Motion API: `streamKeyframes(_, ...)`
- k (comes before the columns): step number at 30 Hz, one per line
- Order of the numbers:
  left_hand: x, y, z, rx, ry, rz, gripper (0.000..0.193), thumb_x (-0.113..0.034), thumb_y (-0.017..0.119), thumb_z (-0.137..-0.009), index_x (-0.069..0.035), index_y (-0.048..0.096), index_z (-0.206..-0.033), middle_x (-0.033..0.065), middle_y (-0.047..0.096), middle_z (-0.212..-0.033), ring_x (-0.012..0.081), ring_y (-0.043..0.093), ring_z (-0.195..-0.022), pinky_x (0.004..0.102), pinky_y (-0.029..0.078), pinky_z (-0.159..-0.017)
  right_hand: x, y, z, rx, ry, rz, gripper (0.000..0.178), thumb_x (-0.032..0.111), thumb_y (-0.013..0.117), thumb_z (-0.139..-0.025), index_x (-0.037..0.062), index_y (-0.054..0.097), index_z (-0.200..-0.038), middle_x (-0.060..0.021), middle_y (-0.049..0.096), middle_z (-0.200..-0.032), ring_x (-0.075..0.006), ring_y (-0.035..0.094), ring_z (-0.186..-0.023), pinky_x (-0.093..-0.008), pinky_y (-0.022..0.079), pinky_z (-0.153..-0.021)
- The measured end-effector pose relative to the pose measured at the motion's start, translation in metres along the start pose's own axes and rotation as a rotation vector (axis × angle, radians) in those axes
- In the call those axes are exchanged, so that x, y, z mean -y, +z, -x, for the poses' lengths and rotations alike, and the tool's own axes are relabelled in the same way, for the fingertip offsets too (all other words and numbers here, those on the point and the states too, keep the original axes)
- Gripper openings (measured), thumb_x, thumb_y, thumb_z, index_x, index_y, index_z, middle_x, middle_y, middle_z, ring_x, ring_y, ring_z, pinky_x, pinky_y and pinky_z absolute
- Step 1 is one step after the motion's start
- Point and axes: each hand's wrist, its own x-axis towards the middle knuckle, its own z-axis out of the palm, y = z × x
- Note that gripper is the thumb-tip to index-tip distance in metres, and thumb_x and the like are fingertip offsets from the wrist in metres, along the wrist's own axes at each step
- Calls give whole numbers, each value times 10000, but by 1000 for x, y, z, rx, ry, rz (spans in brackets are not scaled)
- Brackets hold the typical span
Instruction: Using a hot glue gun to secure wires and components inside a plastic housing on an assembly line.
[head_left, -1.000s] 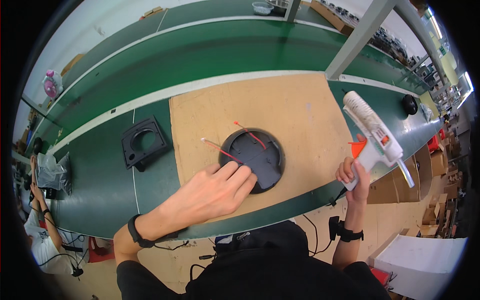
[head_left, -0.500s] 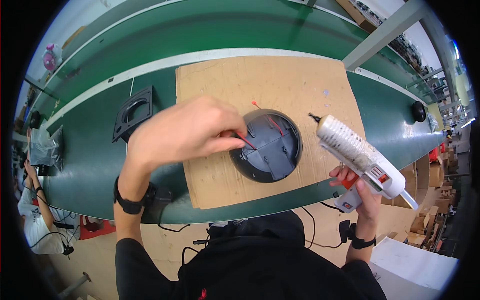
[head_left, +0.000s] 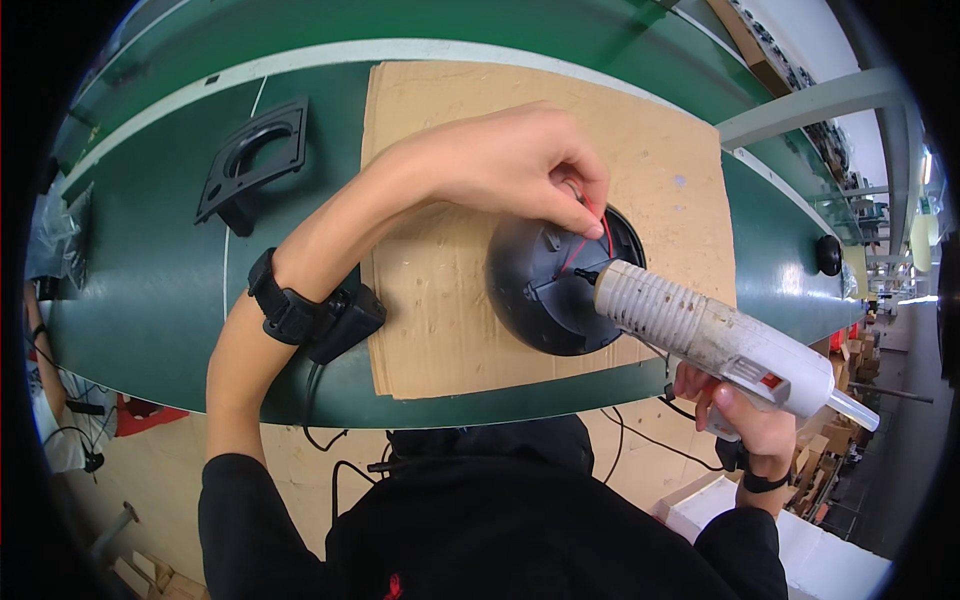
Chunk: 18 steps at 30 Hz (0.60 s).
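Observation:
A round black plastic housing (head_left: pixel 525 300) rests on the cardboard sheet, its hollow side facing up and tilted to the right. Over its far rim, my left hand (head_left: pixel 535 170) is closed in a pinch on a thin red wire (head_left: pixel 572 258) that runs down into the housing. My right hand (head_left: pixel 745 410) wraps round the handle of a white hot glue gun (head_left: pixel 700 330), fingers near its trigger. The gun's dark nozzle (head_left: pixel 587 276) points left, over the inside of the housing; whether it touches anything I cannot tell. A clear glue stick (head_left: pixel 855 410) sticks out of the gun's back end.
The cardboard sheet (head_left: pixel 430 330) lies on a green workbench (head_left: pixel 160 300). A black frame with a round opening (head_left: pixel 255 160) stands at the left. Further out are a clear plastic bag (head_left: pixel 60 235), a small black round object (head_left: pixel 829 255) and a grey post (head_left: pixel 810 108). Another person's arm shows at far left.
My left hand has moved right and away from me with the wire. The glue gun has come left, its nozzle now over the housing. The housing has tilted.

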Motion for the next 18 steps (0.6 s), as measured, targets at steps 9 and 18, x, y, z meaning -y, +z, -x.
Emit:
streamKeyframes(9,4,2,1,-2,45,-77,107,-149,737,-805,-42,728,-799,8,513,-584,113,436,-559,296,342,-525,17,1,-1,4,85,167,581,302,716,-896,-101,526,-1270,-173,638,-849,-273,651,-768,-296,533,-509)
streamKeyframes(18,6,5,3,-10,112,-111,129,-144,735,-792,-19,704,-779,39,503,-587,146,469,-570,306,381,-546,22,5,-1,-7,115,202,636,306,734,-877,-115,505,-1294,-175,638,-852,-258,645,-751,-287,510,-472)
